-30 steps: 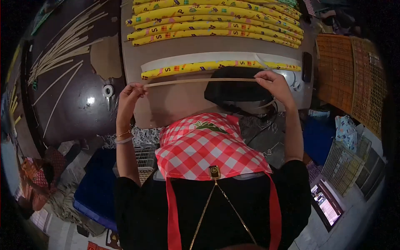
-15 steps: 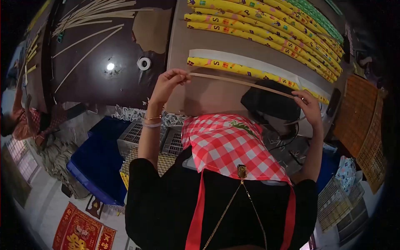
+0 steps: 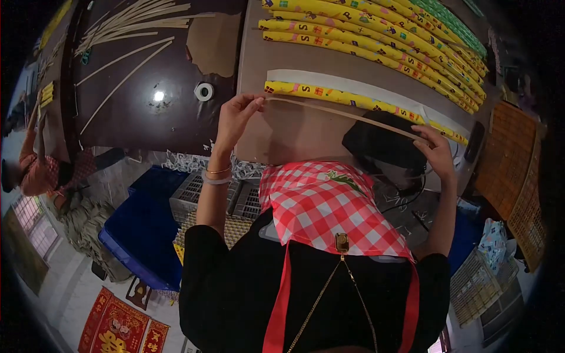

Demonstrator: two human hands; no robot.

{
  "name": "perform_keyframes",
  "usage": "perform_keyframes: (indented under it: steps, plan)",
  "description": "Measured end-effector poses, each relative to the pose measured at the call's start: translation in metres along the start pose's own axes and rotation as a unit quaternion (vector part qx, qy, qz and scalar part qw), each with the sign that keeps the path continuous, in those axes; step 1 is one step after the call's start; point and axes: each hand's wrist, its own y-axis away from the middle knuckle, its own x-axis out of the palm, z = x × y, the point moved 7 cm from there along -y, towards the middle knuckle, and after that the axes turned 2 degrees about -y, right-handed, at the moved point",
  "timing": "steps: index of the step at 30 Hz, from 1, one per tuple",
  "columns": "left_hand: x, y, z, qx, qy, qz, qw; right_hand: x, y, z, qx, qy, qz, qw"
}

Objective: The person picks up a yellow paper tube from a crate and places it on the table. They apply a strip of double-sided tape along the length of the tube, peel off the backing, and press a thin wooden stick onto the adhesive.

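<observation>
A long, narrow tan strip (image 3: 344, 114) stretches between my two hands, just in front of a yellow patterned paper roll (image 3: 341, 98). My left hand (image 3: 240, 115) pinches its left end near the roll's left tip. At the other end, my right hand (image 3: 435, 150) grips the strip between thumb and fingers, close to the roll's right part. The yellow roll lies along the edge of a white paper sheet (image 3: 329, 81). A black bag-like object (image 3: 376, 141) sits below the strip, nearer my right hand.
Several finished-looking yellow rolls (image 3: 365, 35) and green rolls (image 3: 450, 29) lie at the back. On the dark table to the left are loose tan strips (image 3: 126, 59), a white tape roll (image 3: 204, 92) and brown cardboard (image 3: 212, 44). Another person (image 3: 38, 165) works at far left.
The strip stays between both hands and now bows slightly. My left hand has shifted a little left and up. The person at far left has moved an arm.
</observation>
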Motion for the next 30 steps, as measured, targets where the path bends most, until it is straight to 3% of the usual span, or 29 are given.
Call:
perform_keyframes:
  steps: [2,3,7,10,12,15,16,17,19,20,22,26,30]
  plan:
    - [0.005,-0.003,-0.008,0.022,-0.019,-0.006,1.0,-0.001,0.004,-0.01,0.076,-0.098,-0.047,0.991]
    - [0.004,-0.003,-0.014,0.025,-0.024,-0.023,0.999,0.0,0.002,-0.017,0.06,-0.146,-0.029,0.987]
    - [0.001,-0.009,-0.023,0.019,-0.023,-0.028,0.999,-0.003,0.008,-0.028,0.089,-0.152,0.012,0.984]
    - [0.003,-0.008,-0.032,0.028,-0.006,-0.007,1.0,-0.011,0.011,-0.025,0.069,-0.211,-0.027,0.975]
    - [0.002,-0.007,-0.033,0.022,-0.047,-0.003,0.999,-0.02,0.01,-0.02,-0.022,-0.176,-0.046,0.983]
    - [0.002,-0.007,-0.032,0.016,-0.09,0.01,0.996,-0.018,-0.003,-0.029,-0.057,-0.242,0.004,0.969]
    - [0.003,-0.009,-0.032,0.019,-0.091,0.017,0.996,-0.016,-0.003,-0.038,0.014,-0.234,-0.049,0.971]
    - [0.003,-0.011,-0.031,0.018,-0.091,0.018,0.996,-0.013,-0.005,-0.035,0.015,-0.235,-0.049,0.971]
    - [0.0,-0.016,-0.033,0.062,-0.206,-0.02,0.976,-0.012,-0.01,-0.04,0.091,-0.176,-0.084,0.977]
    - [-0.003,-0.023,-0.028,0.063,-0.205,-0.018,0.976,-0.008,-0.013,-0.035,0.092,-0.176,-0.086,0.976]
    - [-0.003,-0.029,-0.035,0.156,-0.239,-0.033,0.958,-0.013,-0.018,-0.017,-0.02,-0.102,-0.141,0.985]
    - [0.004,-0.04,-0.031,0.11,-0.204,-0.031,0.972,-0.008,-0.033,-0.033,0.011,-0.065,-0.137,0.988]
    - [0.002,-0.049,-0.037,0.105,-0.234,-0.099,0.962,0.0,-0.051,-0.057,0.032,-0.056,-0.117,0.991]
